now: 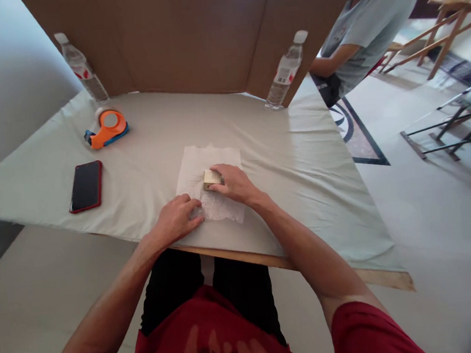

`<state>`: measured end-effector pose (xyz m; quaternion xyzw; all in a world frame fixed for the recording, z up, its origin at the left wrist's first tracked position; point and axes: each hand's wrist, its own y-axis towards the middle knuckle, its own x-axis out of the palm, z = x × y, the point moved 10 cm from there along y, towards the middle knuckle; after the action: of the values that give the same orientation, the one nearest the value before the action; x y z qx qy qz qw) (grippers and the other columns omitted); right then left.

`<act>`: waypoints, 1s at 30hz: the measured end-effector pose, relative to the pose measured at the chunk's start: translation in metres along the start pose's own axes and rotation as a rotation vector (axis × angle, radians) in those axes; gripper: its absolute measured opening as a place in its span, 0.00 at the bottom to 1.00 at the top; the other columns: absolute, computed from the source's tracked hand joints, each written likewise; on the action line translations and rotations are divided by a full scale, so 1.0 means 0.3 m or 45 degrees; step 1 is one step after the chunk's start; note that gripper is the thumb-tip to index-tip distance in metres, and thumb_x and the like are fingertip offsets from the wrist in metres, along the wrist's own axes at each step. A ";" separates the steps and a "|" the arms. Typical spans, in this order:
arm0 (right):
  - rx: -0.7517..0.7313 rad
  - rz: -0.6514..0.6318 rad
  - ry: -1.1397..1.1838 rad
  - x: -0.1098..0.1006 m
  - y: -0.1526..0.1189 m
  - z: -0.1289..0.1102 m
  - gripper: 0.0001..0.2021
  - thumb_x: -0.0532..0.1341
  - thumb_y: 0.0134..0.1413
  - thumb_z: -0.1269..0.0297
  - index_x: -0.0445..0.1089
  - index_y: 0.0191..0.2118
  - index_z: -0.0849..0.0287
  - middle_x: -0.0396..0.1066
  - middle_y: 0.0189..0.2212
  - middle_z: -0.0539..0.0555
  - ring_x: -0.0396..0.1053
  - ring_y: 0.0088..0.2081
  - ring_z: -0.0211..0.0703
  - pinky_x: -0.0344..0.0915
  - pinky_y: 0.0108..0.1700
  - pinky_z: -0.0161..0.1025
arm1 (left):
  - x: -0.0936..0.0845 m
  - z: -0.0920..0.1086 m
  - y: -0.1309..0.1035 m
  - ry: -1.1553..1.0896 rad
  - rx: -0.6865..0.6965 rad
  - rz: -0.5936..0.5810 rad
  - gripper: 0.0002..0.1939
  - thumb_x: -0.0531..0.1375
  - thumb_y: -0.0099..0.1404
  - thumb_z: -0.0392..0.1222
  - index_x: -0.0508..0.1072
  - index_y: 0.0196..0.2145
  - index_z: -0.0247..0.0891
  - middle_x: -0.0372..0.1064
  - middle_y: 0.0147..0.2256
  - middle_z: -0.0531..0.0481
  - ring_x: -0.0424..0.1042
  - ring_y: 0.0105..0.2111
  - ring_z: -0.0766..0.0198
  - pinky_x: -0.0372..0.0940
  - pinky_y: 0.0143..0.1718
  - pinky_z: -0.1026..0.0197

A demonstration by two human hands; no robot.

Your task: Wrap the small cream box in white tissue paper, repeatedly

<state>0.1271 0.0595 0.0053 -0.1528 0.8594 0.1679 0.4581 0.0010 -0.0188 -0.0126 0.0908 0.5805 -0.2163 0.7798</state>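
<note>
Head view: the box point(211, 180) is gripped by the right hand point(233, 183) over the sheet point(217, 155) on the counter point(153, 151); the sheet's near-left corner is touched by the left hand point(178, 218), whether gripped cannot be told.

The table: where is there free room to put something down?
Free cloth lies right of the right hand and between the phone and the white sheet. The sheet is crowded: right hand with a small box, left hand at the edge.
</note>
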 end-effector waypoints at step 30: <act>0.108 0.050 -0.297 0.158 -0.051 -0.015 0.25 0.52 0.66 0.64 0.62 0.65 0.71 0.60 0.67 0.70 0.55 0.69 0.59 0.52 0.69 0.55 | 0.032 -0.113 0.204 0.202 -0.009 0.112 0.33 0.51 0.73 0.53 0.57 0.69 0.32 0.49 0.71 0.36 0.47 0.72 0.46 0.45 0.71 0.41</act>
<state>0.1049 0.0387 -0.0344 -0.0957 0.8095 0.1569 0.5576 0.0010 0.0466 -0.0389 0.1304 0.6365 -0.1717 0.7405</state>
